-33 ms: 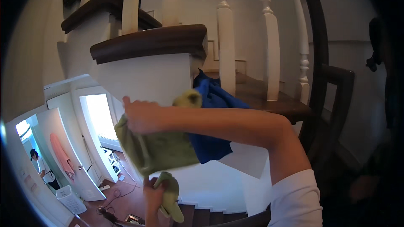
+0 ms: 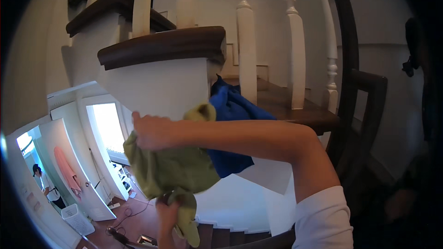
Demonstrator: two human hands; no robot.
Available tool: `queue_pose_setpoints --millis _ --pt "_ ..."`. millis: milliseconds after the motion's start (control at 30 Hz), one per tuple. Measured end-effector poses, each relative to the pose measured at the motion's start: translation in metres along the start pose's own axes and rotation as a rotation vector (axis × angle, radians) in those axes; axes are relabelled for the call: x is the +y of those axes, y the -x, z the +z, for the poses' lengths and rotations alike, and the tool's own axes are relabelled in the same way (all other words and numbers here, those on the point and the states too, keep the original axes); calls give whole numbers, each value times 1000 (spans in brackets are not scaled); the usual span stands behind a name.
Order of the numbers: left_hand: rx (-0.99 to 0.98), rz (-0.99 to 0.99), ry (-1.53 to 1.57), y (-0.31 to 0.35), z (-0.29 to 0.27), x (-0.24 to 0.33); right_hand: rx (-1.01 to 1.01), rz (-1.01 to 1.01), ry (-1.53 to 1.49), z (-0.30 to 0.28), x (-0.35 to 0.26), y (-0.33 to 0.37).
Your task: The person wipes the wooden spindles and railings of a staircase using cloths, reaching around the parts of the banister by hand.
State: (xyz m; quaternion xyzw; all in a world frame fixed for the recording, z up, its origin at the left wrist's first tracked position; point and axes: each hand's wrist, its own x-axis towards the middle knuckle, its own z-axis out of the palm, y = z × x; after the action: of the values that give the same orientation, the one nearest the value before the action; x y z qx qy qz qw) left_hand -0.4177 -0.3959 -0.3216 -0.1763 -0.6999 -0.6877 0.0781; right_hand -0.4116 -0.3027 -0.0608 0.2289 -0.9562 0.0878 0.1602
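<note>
A green cloth [image 2: 173, 168] hangs in folds in front of me. My right hand [image 2: 154, 131], at the end of a forearm reaching across from the right, is closed on its upper left edge. Below it, my left hand [image 2: 167, 212] comes up from the lower edge, its fingers closed on the lower part, where a narrow piece hangs beside the wrist. A paler yellow-green part [image 2: 201, 112] shows above my right forearm. Behind the forearm a blue cloth [image 2: 233, 106] drapes over the stair edge. Whether the two cloths touch is hidden.
White balusters [image 2: 247, 55] rise from dark wooden treads [image 2: 161, 48]. Stairs [image 2: 230, 237] run down below. At the lower left are a door [image 2: 76, 170] with a pink cloth [image 2: 68, 173], a white basket [image 2: 77, 219], a cable on the floor, and another person [image 2: 48, 186] standing.
The lower part of the green cloth has bunched and folded more around my left hand. My right hand has shifted very slightly left and down; the blue cloth stays in place.
</note>
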Motion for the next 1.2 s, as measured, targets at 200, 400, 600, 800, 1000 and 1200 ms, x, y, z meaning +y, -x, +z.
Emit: queue_pose_setpoints --millis 200,400,600,800,1000,1200 --pt "-19 64 167 -30 -29 15 111 -466 242 29 -24 53" --pt "-347 471 307 3 8 142 555 -228 -248 -97 24 85" --pt "-518 258 502 -2 4 123 1184 15 150 -225 80 112" --pt "-536 268 381 -5 20 110 1036 65 886 -141 130 91" --pt "-431 686 -48 -13 41 150 290 -87 346 -143 138 138" --pt "-304 1005 -359 -37 57 184 1083 -98 510 -199 104 99"
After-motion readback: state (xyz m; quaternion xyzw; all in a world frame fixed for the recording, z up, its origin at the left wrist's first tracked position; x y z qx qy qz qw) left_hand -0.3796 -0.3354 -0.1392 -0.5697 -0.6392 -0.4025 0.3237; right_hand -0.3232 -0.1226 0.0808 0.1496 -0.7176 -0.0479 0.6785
